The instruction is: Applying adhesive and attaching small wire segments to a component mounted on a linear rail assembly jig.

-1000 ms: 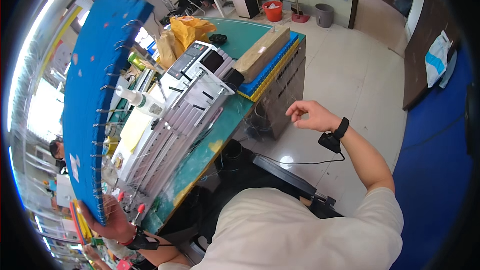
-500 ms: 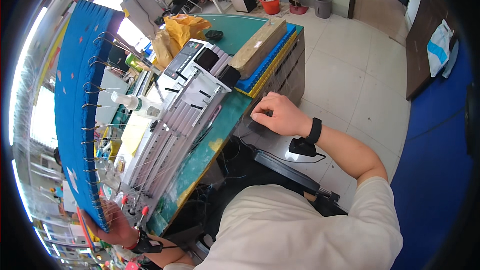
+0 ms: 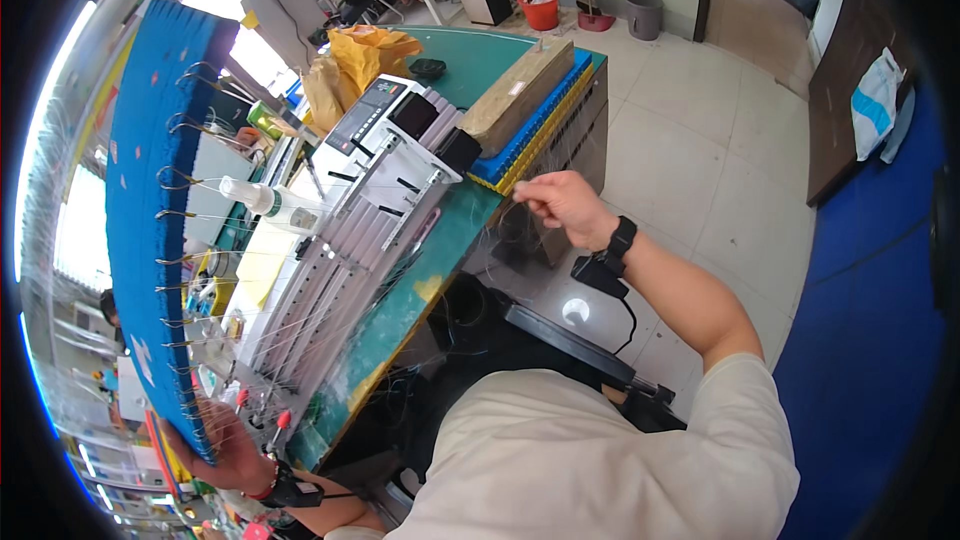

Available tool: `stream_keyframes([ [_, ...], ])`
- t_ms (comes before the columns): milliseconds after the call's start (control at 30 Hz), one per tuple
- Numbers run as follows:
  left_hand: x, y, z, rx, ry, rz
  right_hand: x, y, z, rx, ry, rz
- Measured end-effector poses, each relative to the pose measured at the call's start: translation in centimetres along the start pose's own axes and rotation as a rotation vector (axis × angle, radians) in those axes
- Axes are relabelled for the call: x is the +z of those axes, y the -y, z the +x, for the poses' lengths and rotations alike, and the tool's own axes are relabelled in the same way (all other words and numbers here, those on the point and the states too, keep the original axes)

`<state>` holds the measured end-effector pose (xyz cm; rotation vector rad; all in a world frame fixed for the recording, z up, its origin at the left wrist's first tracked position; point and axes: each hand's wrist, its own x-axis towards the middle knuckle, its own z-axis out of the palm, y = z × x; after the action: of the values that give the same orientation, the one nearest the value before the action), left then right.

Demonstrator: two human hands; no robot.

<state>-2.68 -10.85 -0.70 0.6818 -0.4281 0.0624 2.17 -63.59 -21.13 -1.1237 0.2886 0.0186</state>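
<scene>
A long blue foam board (image 3: 145, 210) stands tall at the left, with several metal fish hooks (image 3: 172, 180) set along its right edge. Thin clear lines trail from the hooks toward the bench. My left hand (image 3: 228, 448) grips the board's lower end, its fingers partly hidden behind it. Over the table's front edge, near the stacked foam boards, my right hand (image 3: 572, 208) is closed in a pinch. Whatever lies between its fingertips is too fine to make out. Beside the hooks is a white machine (image 3: 385, 155) with long metal rails and a keypad.
A white-capped clear bottle (image 3: 268, 202) lies against the machine. At the green table's (image 3: 462, 45) right end, a wooden block (image 3: 520, 90) rests on blue and yellow foam boards (image 3: 540, 130). Yellow bags (image 3: 370, 60) sit behind. A black chair armrest (image 3: 570, 345) is by my lap.
My right hand has moved up and away from me, its fingers now in a pinch beside the foam boards. The blue board in my left hand has shifted slightly left.
</scene>
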Motion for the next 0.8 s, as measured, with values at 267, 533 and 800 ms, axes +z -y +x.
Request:
stream_keyframes([
  [267, -0.1, 0.3, 0.6, 0.01, 0.081, -0.037, -11.7, -2.2, 1.7, -0.068, -0.38, -0.039],
  [533, 0.3, 0.4, 0.8, 0.023, 0.052, 0.004, -17.0, -4.3, 1.8, -0.271, -1.005, -0.345],
  [800, 0.2, -0.3, 0.5, 0.0, 0.05, -0.055, -10.0, -0.9, -2.0, -0.812, -0.762, -0.443],
])
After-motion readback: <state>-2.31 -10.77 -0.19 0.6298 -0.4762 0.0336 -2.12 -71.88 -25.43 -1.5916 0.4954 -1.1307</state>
